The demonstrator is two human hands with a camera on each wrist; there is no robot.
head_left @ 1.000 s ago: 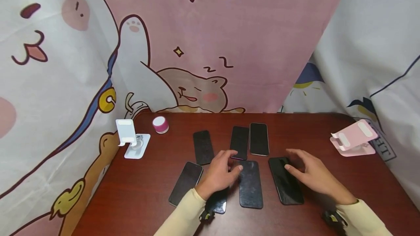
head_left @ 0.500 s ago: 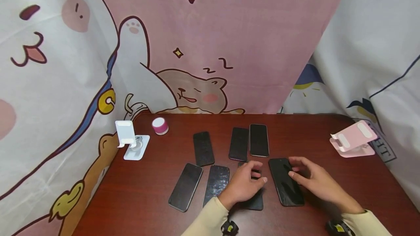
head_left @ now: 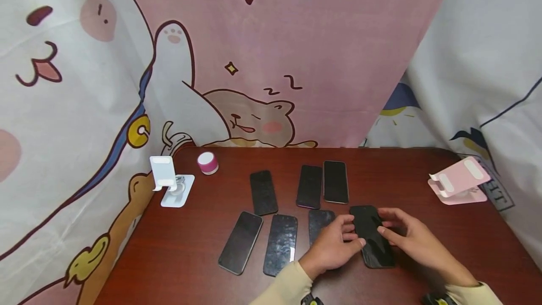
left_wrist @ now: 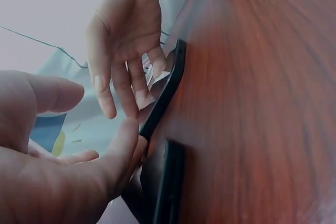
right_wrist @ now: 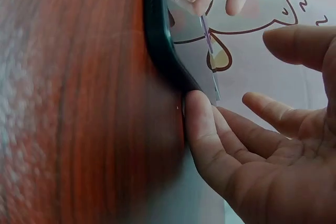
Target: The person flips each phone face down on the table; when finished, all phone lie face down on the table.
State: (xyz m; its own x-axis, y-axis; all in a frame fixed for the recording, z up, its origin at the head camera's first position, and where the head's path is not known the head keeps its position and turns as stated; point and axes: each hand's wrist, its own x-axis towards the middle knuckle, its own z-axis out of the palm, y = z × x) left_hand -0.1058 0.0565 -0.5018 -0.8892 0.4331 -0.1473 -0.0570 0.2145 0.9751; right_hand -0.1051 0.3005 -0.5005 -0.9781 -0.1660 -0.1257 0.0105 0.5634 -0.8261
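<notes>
A black smartphone [head_left: 372, 239] lies flat at the right end of the front row, between both hands in the head view. My left hand [head_left: 336, 244] reaches over the neighbouring smartphone [head_left: 320, 220] and hides its lower part; its fingertips are at the black phone's left edge. On the other side, my right hand [head_left: 417, 241] has its fingers along the right edge. In the right wrist view, a fingertip of that hand [right_wrist: 262, 150] touches the phone's dark edge [right_wrist: 160, 30]. The left wrist view shows relaxed left fingers [left_wrist: 123, 145] by the phone's rim, thumb apart.
Two more smartphones, one tilted [head_left: 240, 243] and one smudged [head_left: 281, 244], lie left in the front row. Behind are three others [head_left: 263, 192]. A white phone stand [head_left: 164, 173] and pink-white jar [head_left: 207, 163] stand left, a pink stand [head_left: 461, 178] right.
My left hand has moved right across the front row, from the smudged phone to the black phone's left edge, uncovering the smudged one. My right hand has lowered slightly beside the black phone.
</notes>
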